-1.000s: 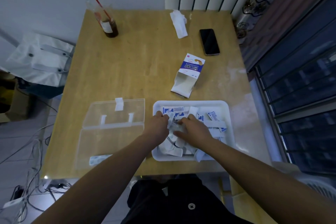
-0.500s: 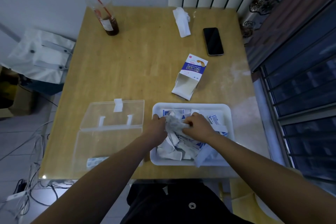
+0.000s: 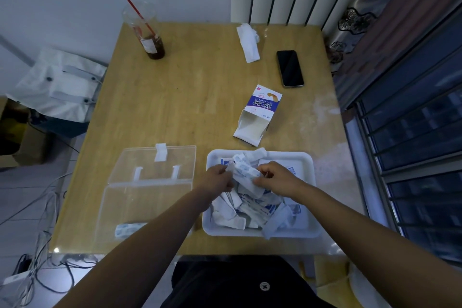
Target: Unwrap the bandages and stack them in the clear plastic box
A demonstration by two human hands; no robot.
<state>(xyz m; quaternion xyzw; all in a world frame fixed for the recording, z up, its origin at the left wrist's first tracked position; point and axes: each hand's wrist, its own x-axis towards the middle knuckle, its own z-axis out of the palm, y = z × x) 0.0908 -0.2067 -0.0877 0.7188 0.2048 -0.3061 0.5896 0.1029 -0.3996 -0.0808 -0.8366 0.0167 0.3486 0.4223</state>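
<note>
Box of clear plastic (image 3: 150, 197), lid open, just left of left hand (image 3: 217, 180); one bandage (image 3: 127, 229) inside. Between hands, wrapped bandage (image 3: 246, 172) pinched at both ends, right hand (image 3: 277, 177) opposite, over white tray (image 3: 287, 155). Best peeled by parting wrapper flaps evenly, held low above tray.

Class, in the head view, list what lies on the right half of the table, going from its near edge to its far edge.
white tray → opened bandage carton → black phone → crumpled white tissue
</note>
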